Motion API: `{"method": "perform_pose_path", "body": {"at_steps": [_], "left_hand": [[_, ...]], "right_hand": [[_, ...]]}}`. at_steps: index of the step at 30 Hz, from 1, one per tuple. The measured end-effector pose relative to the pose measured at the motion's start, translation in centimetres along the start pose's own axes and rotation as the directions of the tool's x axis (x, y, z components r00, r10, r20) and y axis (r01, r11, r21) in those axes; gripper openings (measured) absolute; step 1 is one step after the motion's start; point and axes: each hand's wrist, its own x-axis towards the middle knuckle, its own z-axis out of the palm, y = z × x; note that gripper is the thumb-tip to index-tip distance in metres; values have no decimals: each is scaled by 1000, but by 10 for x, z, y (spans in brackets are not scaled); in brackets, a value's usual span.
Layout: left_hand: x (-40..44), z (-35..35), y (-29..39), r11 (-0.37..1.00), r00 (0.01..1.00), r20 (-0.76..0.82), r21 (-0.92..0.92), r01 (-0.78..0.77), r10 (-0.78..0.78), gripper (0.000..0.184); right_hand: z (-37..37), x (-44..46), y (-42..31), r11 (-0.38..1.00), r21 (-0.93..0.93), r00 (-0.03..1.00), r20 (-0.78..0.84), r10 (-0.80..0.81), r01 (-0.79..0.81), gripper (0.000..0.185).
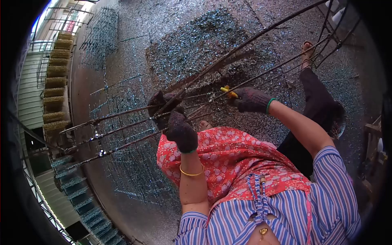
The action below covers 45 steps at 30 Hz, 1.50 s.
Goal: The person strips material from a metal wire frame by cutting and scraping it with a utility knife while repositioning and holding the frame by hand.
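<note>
Rod frame: a long run of thin dark rods [241, 47] crosses in front of the person, its long axis from about 8 o'clock to 2 o'clock; the rods splay slightly apart toward 8 o'clock and meet cross-pieces near 2 o'clock.
Left hand: the gloved left hand [182, 134] lies at the lower rods just left of centre, its fingers wrapped on the rod frame; their undersides are hidden.
Right hand: the gloved right hand [254, 100] sits just right of centre, fingers closed on a yellow tool [228, 92].
Tool tip: points toward 10 o'clock from the right fingers, close by the rods; whether it touches them I cannot tell.
Key relation: the left hand is the nearer, being on the rods; the nearest rods pass just beside the right fingers at 9 to 10 o'clock, and the left hand lies at 8 o'clock from the right.
Floor: strewn with glittering flecks, thickest on a dark mat [200, 43] at 12 o'clock.
Edges: a bluish rack [101, 36] at 10 to 11 o'clock; brown stacked pieces [56, 83] at 9 to 10.
Person: red floral apron [228, 153], bare foot [307, 48] at 1 to 2 o'clock.
</note>
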Motion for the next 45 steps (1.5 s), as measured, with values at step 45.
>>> {"method": "perform_pose_path", "body": {"at_steps": [45], "left_hand": [[29,-4,62,680,936,310,724,-120,-165,8]], "right_hand": [[51,-113,-142,701,-691,868,-225,-442,178,24]]}}
